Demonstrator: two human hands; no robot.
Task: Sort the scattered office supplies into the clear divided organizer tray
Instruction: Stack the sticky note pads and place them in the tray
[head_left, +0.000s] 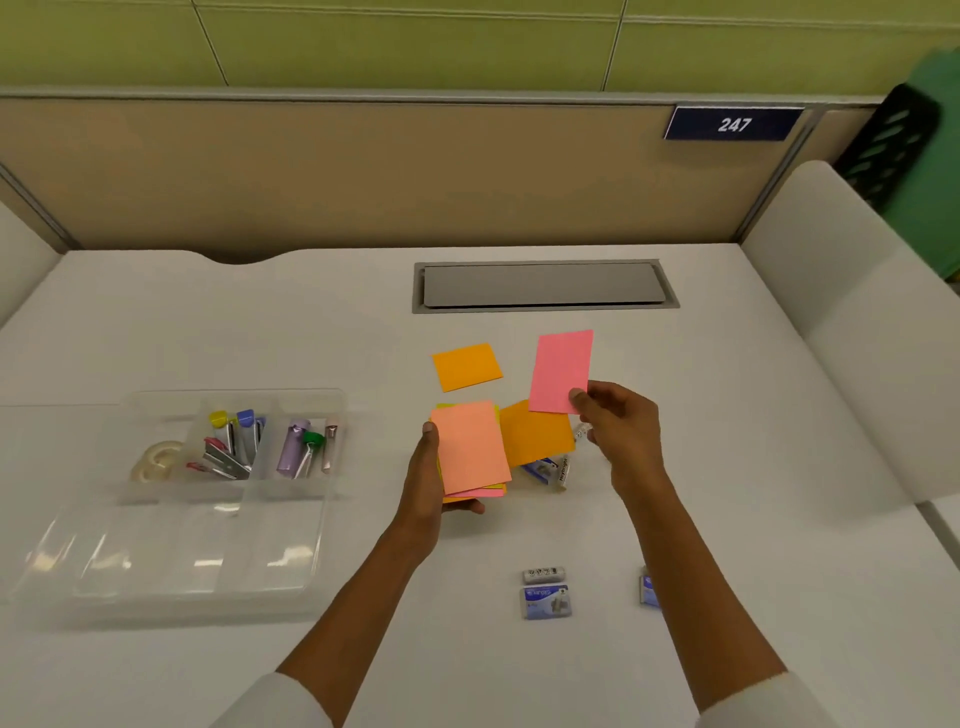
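I am at a white counter (260, 332) with a tan wall panel behind it, and a blue sign (733, 123) on that panel says 247. A gray flap (543, 285) is set into the counter at the back. My left hand (428, 480) is curled around a stack of sticky notes (470, 447), with a peach one on top, and holds it just above the counter. My right hand (618, 423) pinches a pink note (562, 371) by its bottom corner between thumb and fingers and holds it up. One orange note (466, 366) lies flat farther back, and another orange note (535, 434) lies between my hands, over a small blue box (540, 470). The clear tray (171, 587) sits well off to my left. Its back parts hold a tape roll (156, 460), small staplers (234, 441) and more small tools (306, 447). Near me lie a staple box (545, 601), a small gray eraser (543, 574) just behind it, and another little box (649, 587) beside my right arm.
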